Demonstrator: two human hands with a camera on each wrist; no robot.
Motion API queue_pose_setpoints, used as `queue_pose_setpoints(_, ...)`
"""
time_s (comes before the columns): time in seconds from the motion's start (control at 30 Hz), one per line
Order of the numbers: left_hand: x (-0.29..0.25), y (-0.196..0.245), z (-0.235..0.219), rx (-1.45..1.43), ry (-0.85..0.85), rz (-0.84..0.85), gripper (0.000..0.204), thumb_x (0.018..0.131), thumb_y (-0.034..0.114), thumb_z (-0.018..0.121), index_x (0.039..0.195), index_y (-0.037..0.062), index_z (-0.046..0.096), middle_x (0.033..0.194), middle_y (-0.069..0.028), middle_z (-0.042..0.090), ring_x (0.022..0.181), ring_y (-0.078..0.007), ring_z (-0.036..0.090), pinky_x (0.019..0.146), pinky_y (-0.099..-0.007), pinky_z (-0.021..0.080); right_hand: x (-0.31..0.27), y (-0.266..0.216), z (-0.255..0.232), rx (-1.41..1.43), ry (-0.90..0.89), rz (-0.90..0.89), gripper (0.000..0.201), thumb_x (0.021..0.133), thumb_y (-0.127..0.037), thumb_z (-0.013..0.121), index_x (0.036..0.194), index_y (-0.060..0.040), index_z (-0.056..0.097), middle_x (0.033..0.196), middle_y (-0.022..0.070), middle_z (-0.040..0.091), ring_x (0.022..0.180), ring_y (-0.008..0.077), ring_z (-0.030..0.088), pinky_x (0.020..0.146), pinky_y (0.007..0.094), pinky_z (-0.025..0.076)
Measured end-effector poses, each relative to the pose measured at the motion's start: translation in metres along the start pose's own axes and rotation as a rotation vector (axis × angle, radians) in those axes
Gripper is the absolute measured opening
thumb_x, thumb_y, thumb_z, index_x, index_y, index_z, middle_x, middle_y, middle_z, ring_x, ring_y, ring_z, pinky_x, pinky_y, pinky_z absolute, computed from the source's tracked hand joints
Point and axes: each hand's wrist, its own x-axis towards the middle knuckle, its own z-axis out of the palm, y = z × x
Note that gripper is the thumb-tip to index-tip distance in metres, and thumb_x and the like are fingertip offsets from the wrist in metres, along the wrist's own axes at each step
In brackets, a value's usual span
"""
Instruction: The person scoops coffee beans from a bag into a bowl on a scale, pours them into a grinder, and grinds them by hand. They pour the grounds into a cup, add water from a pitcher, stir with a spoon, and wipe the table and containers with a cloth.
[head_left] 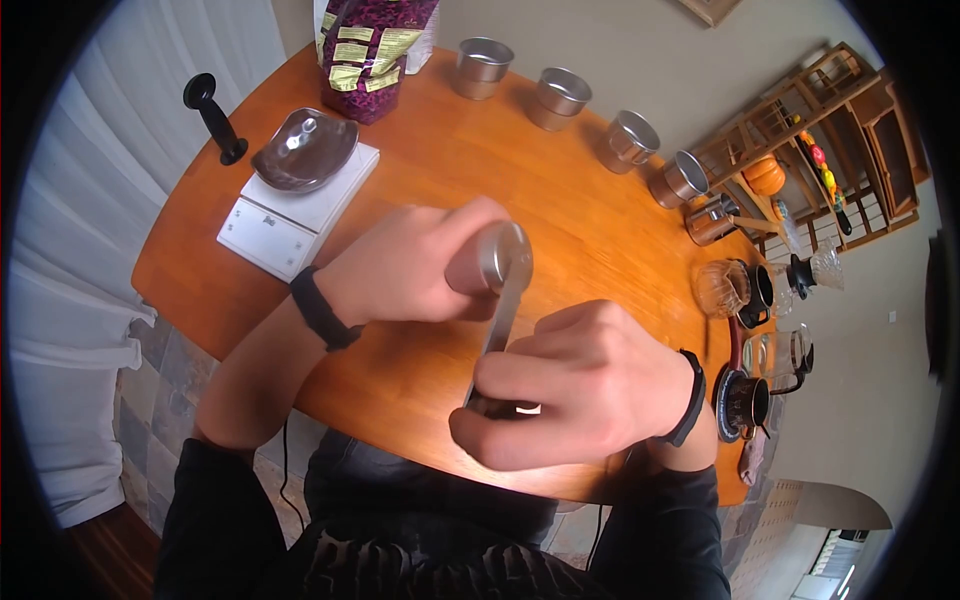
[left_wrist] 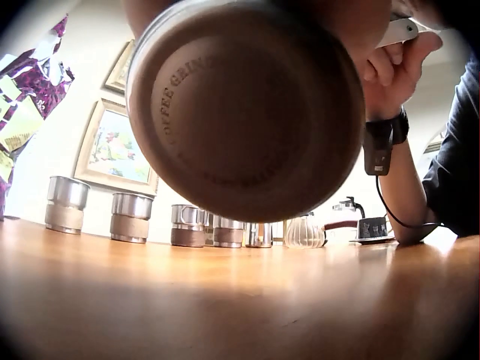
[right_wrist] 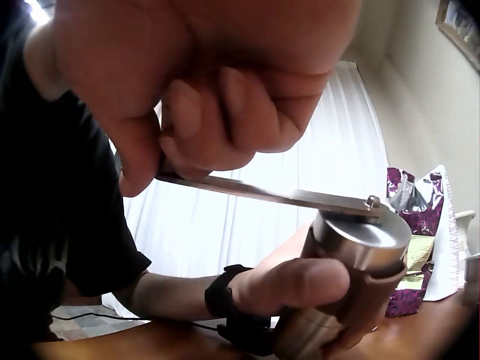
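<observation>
A hand coffee grinder (right_wrist: 367,244), steel with a brown band, is gripped round its body by my left hand (head_left: 415,262). In the left wrist view its round base (left_wrist: 240,112), lettered "COFFEE GRIN…", hangs tilted above the table. From the steel top a flat metal crank handle (right_wrist: 277,195) reaches across to my right hand (head_left: 590,390), whose fingers curl round its outer end. The handle's knob is hidden within those fingers. Left of the hands, a dark glossy dish (head_left: 306,150) sits on a white scale (head_left: 268,238).
A black tamper-like tool (head_left: 212,118) stands by the scale. Behind are a purple bag (head_left: 365,60) and several steel cups, one being a steel cup (head_left: 562,98). Along the right edge stand a glass server (head_left: 722,288), a black cup (head_left: 747,402) and a wooden rack (head_left: 800,150).
</observation>
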Motion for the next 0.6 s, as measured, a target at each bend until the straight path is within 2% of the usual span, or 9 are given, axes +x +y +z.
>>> queue_pose_setpoints(0.17, -0.002, 0.0, 0.002, 0.16, -0.136, 0.03, 0.046, 0.075, 0.017, 0.086, 0.113, 0.0064, 0.061, 0.085, -0.0149, 0.071, 0.075, -0.0381, 0.071, 0.065, -0.0426, 0.058, 0.001, -0.002, 0.001, -0.039, 0.035, -0.006, 0.026, 0.066, -0.009, 0.078, 0.089, -0.0213, 0.071, 0.067, -0.0058, 0.044, 0.051, 0.0084, 0.048, 0.043, 0.0242, 0.033)
queue_pose_setpoints(0.3, -0.002, 0.003, 0.001, 0.199, -0.19, 0.063, 0.046, 0.074, 0.018, 0.085, 0.112, 0.0074, 0.062, 0.085, -0.0134, 0.071, 0.074, -0.0373, 0.071, 0.064, -0.0429, 0.057, 0.001, -0.001, -0.003, -0.065, 0.06, -0.013, 0.028, 0.063, -0.01, 0.076, 0.089, -0.0218, 0.072, 0.068, -0.007, 0.047, 0.051, 0.0074, 0.048, 0.043, 0.0234, 0.033)
queue_pose_setpoints(0.47, -0.003, 0.007, 0.005, 0.148, -0.321, 0.081, 0.044, 0.074, 0.021, 0.083, 0.111, 0.0075, 0.063, 0.086, -0.0117, 0.07, 0.076, -0.0361, 0.071, 0.065, -0.0432, 0.057, -0.005, 0.015, -0.004, -0.093, 0.135, -0.047, 0.026, 0.07, -0.014, 0.084, 0.093, -0.0184, 0.073, 0.066, -0.0066, 0.051, 0.047, 0.0075, 0.049, 0.042, 0.0229, 0.032)
queue_pose_setpoints(0.57, -0.004, 0.003, 0.01, 0.085, -0.341, 0.112, 0.043, 0.085, 0.039, 0.081, 0.105, 0.0083, 0.056, 0.08, -0.011, 0.069, 0.071, -0.0365, 0.071, 0.061, -0.0448, 0.056, -0.009, 0.027, -0.011, -0.119, 0.144, -0.069, 0.032, 0.076, -0.026, 0.09, 0.099, -0.0143, 0.072, 0.064, -0.0045, 0.054, 0.046, 0.0086, 0.052, 0.041, 0.0236, 0.035)
queue_pose_setpoints(0.6, -0.004, 0.005, 0.011, 0.11, -0.361, 0.127, 0.043, 0.086, 0.04, 0.08, 0.104, 0.0083, 0.057, 0.08, -0.011, 0.069, 0.07, -0.0364, 0.07, 0.06, -0.0448, 0.056, -0.01, 0.033, -0.011, -0.128, 0.187, -0.09, 0.033, 0.076, -0.028, 0.091, 0.1, -0.0134, 0.072, 0.065, -0.004, 0.054, 0.046, 0.0091, 0.053, 0.041, 0.024, 0.036)
